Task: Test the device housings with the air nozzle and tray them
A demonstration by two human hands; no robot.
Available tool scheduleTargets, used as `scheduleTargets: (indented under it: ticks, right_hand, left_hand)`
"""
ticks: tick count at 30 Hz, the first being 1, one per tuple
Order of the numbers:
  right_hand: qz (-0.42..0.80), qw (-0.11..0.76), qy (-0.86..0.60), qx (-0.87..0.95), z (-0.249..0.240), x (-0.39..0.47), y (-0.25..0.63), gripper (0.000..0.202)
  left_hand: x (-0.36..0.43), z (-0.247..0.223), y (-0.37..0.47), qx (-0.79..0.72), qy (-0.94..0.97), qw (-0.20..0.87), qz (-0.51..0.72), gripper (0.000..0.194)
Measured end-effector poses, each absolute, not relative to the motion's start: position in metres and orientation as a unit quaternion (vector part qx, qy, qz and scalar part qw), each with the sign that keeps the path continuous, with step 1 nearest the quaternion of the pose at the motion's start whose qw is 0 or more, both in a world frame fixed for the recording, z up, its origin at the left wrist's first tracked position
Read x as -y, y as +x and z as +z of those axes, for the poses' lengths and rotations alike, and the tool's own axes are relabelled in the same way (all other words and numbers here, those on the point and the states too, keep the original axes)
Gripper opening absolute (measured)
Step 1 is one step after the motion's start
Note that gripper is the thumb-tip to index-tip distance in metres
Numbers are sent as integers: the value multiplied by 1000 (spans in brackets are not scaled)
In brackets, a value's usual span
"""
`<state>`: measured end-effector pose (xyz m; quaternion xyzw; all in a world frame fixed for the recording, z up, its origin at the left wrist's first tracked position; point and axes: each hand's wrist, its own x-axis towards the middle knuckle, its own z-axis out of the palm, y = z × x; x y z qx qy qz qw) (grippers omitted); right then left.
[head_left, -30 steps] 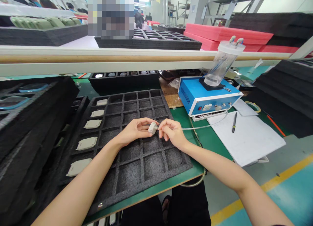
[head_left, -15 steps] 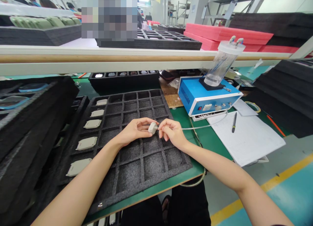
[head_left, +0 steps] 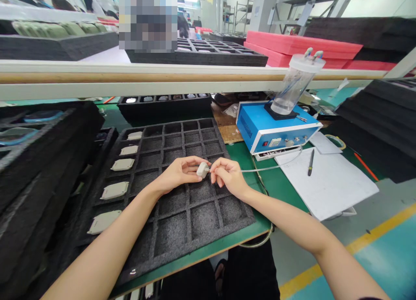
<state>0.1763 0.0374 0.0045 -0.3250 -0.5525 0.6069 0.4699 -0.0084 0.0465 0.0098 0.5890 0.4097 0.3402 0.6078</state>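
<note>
Fingers and thumb of my left hand (head_left: 180,174) are closed on a small beige plastic case (head_left: 203,170), held above the black foam tray (head_left: 170,213). My right hand (head_left: 229,174) pinches the end of a thin clear tube (head_left: 260,169) against the side of that case. The tube runs right to a blue box-shaped machine (head_left: 276,129). What the tube's tip touches is hidden by my fingertips. Similar beige cases (head_left: 115,190) sit in the tray's left column, beside my left forearm.
A clear cylinder (head_left: 294,85) stands on the blue machine. Right of it lie papers (head_left: 328,187) and a pen (head_left: 311,162). Stacked black foam trays (head_left: 32,161) rise at the left, and a white shelf rail (head_left: 195,88) crosses behind. Beyond it is another person.
My hands, the case and the tube stay in place. In the background, a person has shifted slightly.
</note>
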Motion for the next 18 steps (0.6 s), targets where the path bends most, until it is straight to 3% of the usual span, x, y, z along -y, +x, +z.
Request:
scheduleTargets:
  ticks: [18]
  right_hand:
    - [588, 496, -327, 550, 7, -36, 177, 7]
  left_hand:
    - [-45, 8, -8, -405, 574, 615, 359, 46]
